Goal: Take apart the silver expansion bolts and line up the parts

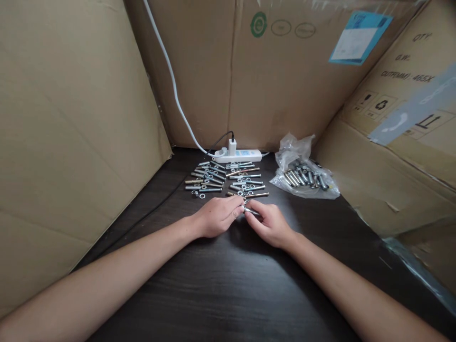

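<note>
Near the middle of the table, my right hand (269,222) is closed around a silver metal bolt (252,211), thumb and fingers pinching its shaft. My left hand (219,216) meets it from the other side, its fingers closed at the bolt's left end. Those fingers partly hide that end. A small ring-shaped washer (246,203) shows between the fingertips; whether it touches the bolt I cannot tell. Just beyond my hands, several bolts with loose washers and nuts lie in two groups, a left group (210,178) and a right group (249,182).
A clear plastic bag (302,178) of bolts lies at the right. Behind the rows sits a white power strip (245,156) with a plugged-in adapter. A black cable (153,209) crosses the dark table (221,285) at left. Cardboard boxes (199,71) wall in the back and both sides.
</note>
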Demonstrator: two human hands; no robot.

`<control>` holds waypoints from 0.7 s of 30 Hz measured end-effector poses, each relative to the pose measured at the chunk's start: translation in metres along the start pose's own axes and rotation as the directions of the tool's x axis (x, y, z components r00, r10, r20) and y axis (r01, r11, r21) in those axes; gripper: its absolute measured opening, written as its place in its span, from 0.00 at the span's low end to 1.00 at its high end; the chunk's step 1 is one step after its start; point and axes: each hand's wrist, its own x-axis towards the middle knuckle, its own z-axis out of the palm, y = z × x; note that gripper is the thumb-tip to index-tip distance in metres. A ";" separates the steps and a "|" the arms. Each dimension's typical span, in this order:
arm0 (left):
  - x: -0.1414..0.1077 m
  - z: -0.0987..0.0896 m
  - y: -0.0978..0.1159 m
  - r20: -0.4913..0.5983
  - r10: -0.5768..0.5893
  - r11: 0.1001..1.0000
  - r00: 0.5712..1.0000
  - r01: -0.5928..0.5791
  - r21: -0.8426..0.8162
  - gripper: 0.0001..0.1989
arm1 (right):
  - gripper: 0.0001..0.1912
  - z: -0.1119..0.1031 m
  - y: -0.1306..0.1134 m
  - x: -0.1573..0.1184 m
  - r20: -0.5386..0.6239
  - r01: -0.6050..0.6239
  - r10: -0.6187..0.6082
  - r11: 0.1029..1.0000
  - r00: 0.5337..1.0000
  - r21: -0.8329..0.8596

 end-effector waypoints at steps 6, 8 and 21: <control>0.001 0.004 -0.002 -0.041 -0.047 0.980 0.998 0.038 -0.196 0.19 | 0.08 0.002 -0.002 0.000 -0.015 0.005 -0.006 0.998 1.000 -0.062; 0.001 0.004 -0.003 -0.046 -0.064 0.974 0.997 0.052 -0.218 0.19 | 0.08 0.002 -0.003 0.000 -0.014 0.007 -0.008 0.998 1.000 -0.059; -0.003 -0.002 0.003 -0.155 0.020 0.995 0.988 -0.034 -0.093 0.07 | 0.09 0.002 0.003 0.003 -0.045 -0.073 0.079 0.990 0.996 0.122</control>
